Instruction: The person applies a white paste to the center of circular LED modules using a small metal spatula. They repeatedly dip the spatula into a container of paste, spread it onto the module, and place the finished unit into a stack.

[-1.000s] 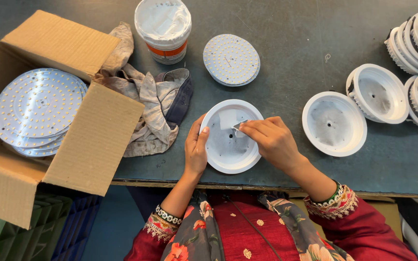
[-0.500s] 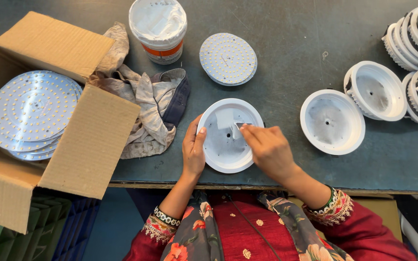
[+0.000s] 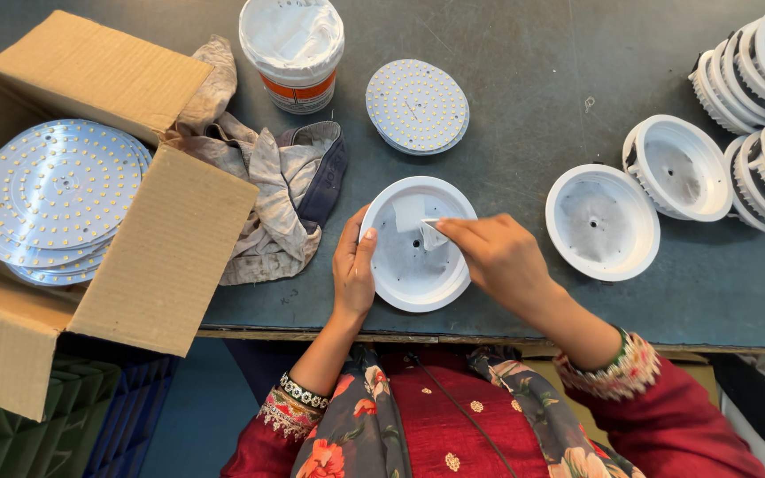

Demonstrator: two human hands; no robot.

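Note:
A white round lamp housing (image 3: 405,270) lies open side up near the table's front edge. My left hand (image 3: 352,273) grips its left rim and steadies it. My right hand (image 3: 496,257) reaches in from the right and pinches a small flat white scraper (image 3: 411,212) against the housing's inner floor, which is smeared with white paste. A round LED board (image 3: 416,106) lies flat on the table just behind the housing.
A white tub with an orange band (image 3: 292,49) stands at the back. A crumpled rag (image 3: 267,190) lies left of the housing. An open cardboard box (image 3: 157,257) holds stacked LED boards (image 3: 50,199). Two open housings (image 3: 602,223) (image 3: 675,168) and stacked ones (image 3: 759,71) sit right.
My right hand has shifted slightly inside the housing, dragging the white scraper across its floor. My left hand stays on the rim.

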